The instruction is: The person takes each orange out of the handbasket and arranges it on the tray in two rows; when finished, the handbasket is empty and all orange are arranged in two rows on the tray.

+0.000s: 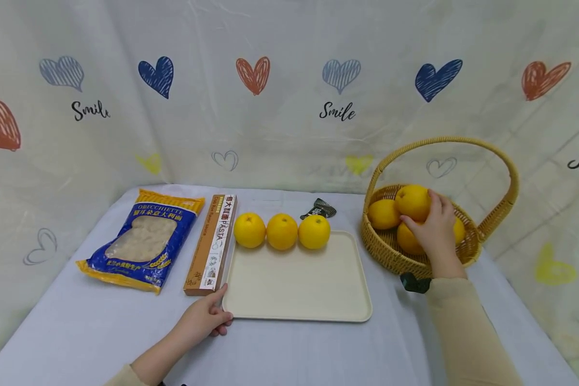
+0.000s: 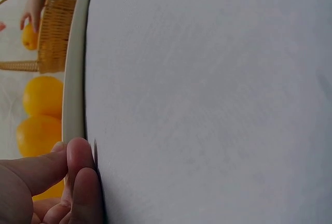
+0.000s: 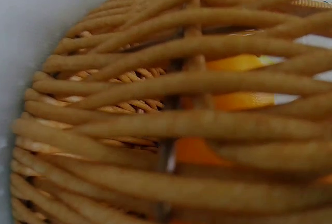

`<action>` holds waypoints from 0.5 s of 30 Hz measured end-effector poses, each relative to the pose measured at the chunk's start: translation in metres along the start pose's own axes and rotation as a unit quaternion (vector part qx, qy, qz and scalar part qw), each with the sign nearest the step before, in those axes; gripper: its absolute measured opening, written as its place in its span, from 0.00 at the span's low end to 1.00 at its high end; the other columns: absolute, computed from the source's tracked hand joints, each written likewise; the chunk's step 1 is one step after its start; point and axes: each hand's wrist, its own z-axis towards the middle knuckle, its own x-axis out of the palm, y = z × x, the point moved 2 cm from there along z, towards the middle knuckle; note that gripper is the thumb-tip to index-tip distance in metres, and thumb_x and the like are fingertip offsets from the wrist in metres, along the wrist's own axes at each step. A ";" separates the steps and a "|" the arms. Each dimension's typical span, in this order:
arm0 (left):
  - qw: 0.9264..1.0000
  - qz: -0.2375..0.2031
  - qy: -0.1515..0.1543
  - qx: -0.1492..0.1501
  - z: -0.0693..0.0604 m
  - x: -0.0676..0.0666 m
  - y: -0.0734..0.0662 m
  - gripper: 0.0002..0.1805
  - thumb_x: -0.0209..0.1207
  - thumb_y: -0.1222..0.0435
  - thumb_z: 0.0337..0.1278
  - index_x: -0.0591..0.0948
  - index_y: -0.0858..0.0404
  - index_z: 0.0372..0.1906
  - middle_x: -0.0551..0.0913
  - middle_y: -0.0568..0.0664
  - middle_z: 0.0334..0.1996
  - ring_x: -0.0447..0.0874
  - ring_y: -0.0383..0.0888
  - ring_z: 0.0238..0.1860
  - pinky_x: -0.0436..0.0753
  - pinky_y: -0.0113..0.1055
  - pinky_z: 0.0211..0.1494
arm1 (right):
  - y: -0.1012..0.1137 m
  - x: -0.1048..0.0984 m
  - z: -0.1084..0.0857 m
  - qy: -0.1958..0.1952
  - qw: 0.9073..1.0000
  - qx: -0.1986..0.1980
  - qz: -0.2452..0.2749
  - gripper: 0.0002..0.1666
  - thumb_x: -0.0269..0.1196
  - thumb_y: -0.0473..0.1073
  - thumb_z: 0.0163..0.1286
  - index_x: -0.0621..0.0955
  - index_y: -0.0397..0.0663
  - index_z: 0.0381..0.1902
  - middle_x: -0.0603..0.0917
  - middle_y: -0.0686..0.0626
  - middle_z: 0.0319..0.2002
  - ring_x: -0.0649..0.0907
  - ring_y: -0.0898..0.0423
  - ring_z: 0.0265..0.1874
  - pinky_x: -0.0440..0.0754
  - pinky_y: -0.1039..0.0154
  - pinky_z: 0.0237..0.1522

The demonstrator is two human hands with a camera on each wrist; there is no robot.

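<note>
My left hand [image 1: 203,317] pinches the near left corner of a cream tray [image 1: 296,284]; the left wrist view shows thumb and fingers at its rim [image 2: 74,99]. Along the tray's far edge sit three oranges in a row, the left one [image 1: 249,230], the middle one [image 1: 282,232] and the right one [image 1: 314,232]. Over at the right, my right hand [image 1: 436,230] holds an orange [image 1: 412,202] on top of others in a wicker basket [image 1: 391,258]. The basket's woven wall [image 3: 207,125] fills the right wrist view and hides that hand.
A box of pasta [image 1: 211,244] lies against the tray's left side, with a blue and yellow bag of orecchiette [image 1: 142,241] farther left. Behind the right orange is a small dark packet [image 1: 320,207]. The basket's tall handle [image 1: 444,140] arches above the fruit.
</note>
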 end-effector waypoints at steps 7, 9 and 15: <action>1.000 -0.002 0.000 0.001 0.000 0.000 0.000 0.39 0.59 0.69 0.51 0.55 0.67 0.68 0.82 0.47 0.20 0.78 0.39 0.18 0.77 0.33 0.23 | -0.003 0.002 0.010 0.045 0.999 0.010 -0.004 0.52 0.57 0.57 0.62 0.39 0.55 0.72 0.37 0.36 0.69 0.47 0.28 0.64 0.54 0.30 0.56; 1.000 0.000 -0.001 0.000 0.000 0.000 0.001 0.39 0.59 0.69 0.51 0.56 0.67 0.68 0.82 0.47 0.20 0.78 0.39 0.18 0.77 0.33 0.22 | -0.003 0.003 0.011 0.049 0.999 0.009 -0.002 0.51 0.57 0.55 0.63 0.38 0.55 0.72 0.37 0.35 0.68 0.48 0.27 0.63 0.54 0.30 0.56; 1.000 0.000 -0.008 -0.006 0.001 0.000 0.002 0.39 0.60 0.69 0.50 0.56 0.66 0.68 0.81 0.46 0.18 0.77 0.39 0.17 0.77 0.33 0.22 | -0.001 0.005 0.013 0.030 0.999 0.005 0.010 0.48 0.58 0.51 0.63 0.43 0.54 0.71 0.42 0.35 0.68 0.54 0.28 0.62 0.55 0.33 0.58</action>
